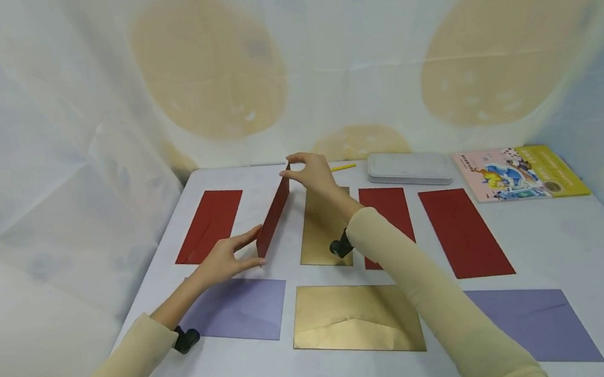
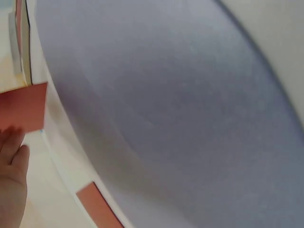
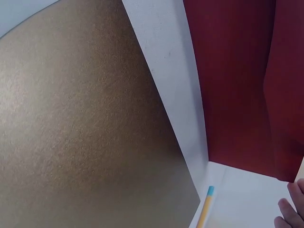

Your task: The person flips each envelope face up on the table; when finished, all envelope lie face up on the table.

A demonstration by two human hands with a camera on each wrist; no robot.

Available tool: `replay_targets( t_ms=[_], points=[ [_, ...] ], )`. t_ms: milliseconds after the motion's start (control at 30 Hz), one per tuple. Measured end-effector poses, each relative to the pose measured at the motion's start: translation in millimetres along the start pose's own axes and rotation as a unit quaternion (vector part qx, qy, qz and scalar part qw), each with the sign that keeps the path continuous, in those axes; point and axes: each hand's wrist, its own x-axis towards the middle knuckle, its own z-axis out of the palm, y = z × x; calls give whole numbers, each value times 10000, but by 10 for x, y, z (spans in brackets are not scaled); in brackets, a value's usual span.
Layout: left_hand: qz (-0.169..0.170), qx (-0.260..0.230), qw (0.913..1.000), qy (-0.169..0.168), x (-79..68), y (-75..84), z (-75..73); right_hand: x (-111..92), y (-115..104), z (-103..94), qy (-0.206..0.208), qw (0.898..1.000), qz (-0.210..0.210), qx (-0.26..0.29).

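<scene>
A red paper envelope (image 1: 274,218) is held on edge, its long side running away from me. My left hand (image 1: 225,261) pinches its near end between thumb and fingers. At the far end, my right hand (image 1: 311,173) pinches the upper corner. In the left wrist view the left hand (image 2: 12,178) shows at the edge, against the red envelope (image 2: 23,108). Up close in the right wrist view, the red envelope (image 3: 232,95) shows a lengthwise fold, with fingers of the right hand (image 3: 293,209) at its end. Under the left wrist lies a purple envelope (image 1: 243,309).
Another red envelope (image 1: 210,225) lies at left. Gold envelopes (image 1: 321,230) (image 1: 352,320), further red ones (image 1: 386,209) (image 1: 466,231) and a second purple one (image 1: 539,323) lie flat. Behind are a yellow pencil (image 1: 343,167), a pale flat case (image 1: 409,168) and a colourful book (image 1: 521,174).
</scene>
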Motion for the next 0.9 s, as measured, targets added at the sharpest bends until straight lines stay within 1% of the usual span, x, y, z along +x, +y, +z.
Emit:
replay_targets(
  t_ms=[67, 233, 333, 400, 533, 633, 767, 900],
  points=[
    [145, 97, 9996, 200, 1, 53, -12, 6, -2, 9, -11, 10000, 11, -44],
    [691, 362, 9950, 627, 44, 206, -68, 21, -5, 27, 21, 9999, -31, -144],
    [965, 514, 9914, 724, 74, 258, -108, 26, -10, 37, 75, 9998, -96, -128],
    [1090, 571, 9901, 680, 88, 270, -133, 30, -13, 50, 71, 9999, -116, -98],
    [1155, 634, 9901, 490, 94, 266, -165, 38, -20, 79, 36, 9999, -116, -92],
    [1121, 681, 9905, 424, 94, 255, -175, 34, -40, 85, 59, 9998, -128, -145],
    [1096, 766, 9900, 446, 96, 239, -184, 16, -70, 81, 46, 9996, -148, -247],
    [1020, 852, 9898, 506, 82, 245, -212, -6, -75, 87, -113, 9991, -161, -380]
  ],
)
